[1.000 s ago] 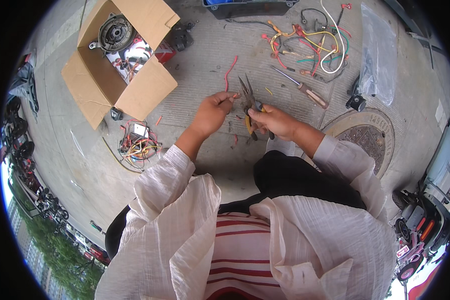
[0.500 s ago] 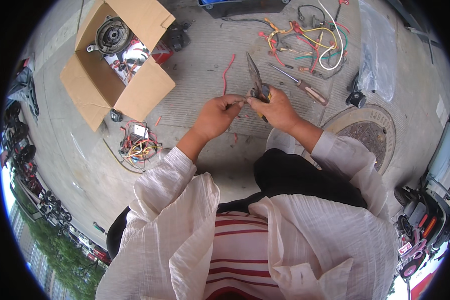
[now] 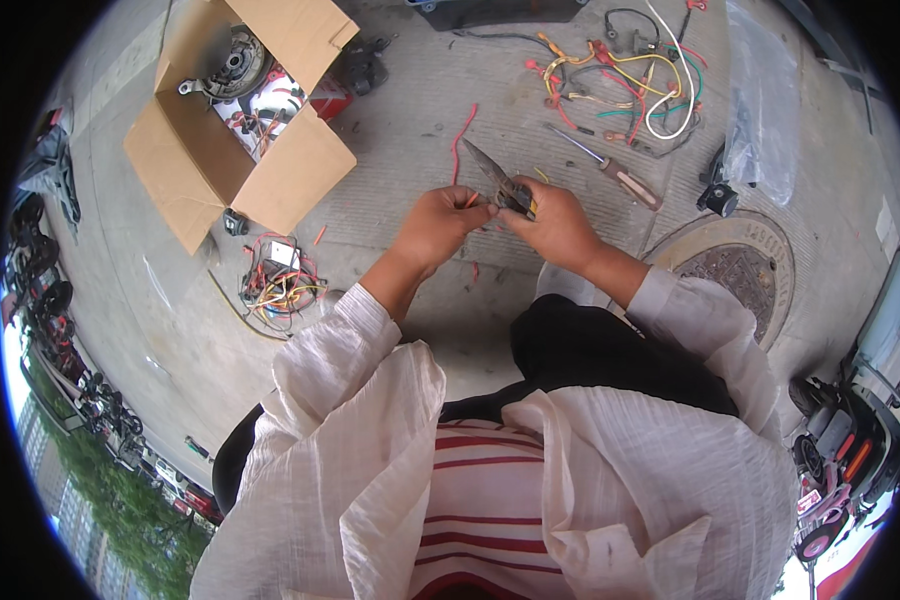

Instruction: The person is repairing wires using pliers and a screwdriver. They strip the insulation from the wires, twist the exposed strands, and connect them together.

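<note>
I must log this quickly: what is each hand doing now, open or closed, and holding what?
Left hand: closed, pinching a thin red wire.
Right hand: closed around the pliers.

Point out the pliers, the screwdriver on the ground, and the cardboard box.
pliers (image 3: pixel 492 170), head view, on the bare metal jaws above the right hand.
screwdriver (image 3: pixel 630 184), head view, on its handle.
cardboard box (image 3: pixel 295 170), head view, on its near open flap.

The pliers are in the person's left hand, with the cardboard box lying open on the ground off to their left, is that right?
Not quite. The head view shows the pliers in the right hand; the left hand pinches a red wire. The cardboard box does lie open to the left.
</note>
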`<state>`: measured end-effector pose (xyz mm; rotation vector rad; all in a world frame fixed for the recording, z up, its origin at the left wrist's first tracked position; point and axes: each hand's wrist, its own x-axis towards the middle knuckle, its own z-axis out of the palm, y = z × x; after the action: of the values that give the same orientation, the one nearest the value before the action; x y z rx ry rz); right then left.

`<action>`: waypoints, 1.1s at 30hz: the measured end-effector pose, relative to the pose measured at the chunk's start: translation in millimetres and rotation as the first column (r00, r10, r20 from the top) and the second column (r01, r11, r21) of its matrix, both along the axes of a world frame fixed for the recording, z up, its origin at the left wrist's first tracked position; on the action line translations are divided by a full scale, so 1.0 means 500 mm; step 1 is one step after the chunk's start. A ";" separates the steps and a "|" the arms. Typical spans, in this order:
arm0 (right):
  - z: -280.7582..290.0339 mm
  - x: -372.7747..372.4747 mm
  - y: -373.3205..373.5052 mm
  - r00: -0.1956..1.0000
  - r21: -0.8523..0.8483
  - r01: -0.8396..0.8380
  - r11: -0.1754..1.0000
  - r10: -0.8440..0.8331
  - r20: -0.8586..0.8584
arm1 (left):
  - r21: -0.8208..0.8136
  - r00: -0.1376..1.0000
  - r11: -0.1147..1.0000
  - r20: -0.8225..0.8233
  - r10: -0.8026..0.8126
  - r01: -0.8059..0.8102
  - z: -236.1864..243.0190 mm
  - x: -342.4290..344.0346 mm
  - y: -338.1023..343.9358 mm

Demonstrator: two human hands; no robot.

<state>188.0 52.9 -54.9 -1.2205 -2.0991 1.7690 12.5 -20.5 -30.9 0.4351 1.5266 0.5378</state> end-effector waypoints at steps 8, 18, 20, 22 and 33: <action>0.030 -0.008 -0.018 0.997 -0.497 0.083 0.864 -0.071 0.042 | 0.026 0.551 0.876 -0.768 0.326 -0.482 -0.114 -0.146 -0.184; 0.008 -0.001 -0.025 1.000 -0.425 -0.025 0.905 0.030 0.005 | 0.312 0.061 0.488 -0.791 0.609 -0.815 -0.089 -0.323 -0.367; 0.016 -0.005 -0.023 0.998 -0.465 -0.048 0.884 0.060 0.012 | 0.393 0.048 0.420 -0.680 0.731 -0.818 -0.107 -0.323 -0.369; 0.017 -0.001 -0.022 0.999 -0.485 -0.033 0.874 0.049 0.021 | 0.412 0.059 0.400 -0.632 0.773 -0.818 -0.111 -0.313 -0.347; 0.017 0.018 -0.027 0.993 -0.472 -0.040 0.881 0.086 0.078 | 0.414 -0.052 0.306 -0.661 0.748 -0.857 -0.112 -0.349 -0.405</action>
<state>196.8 39.2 -46.2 -1.3782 -1.8249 2.3938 -161.8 -223.2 -86.8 -0.6261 2.6893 1.3150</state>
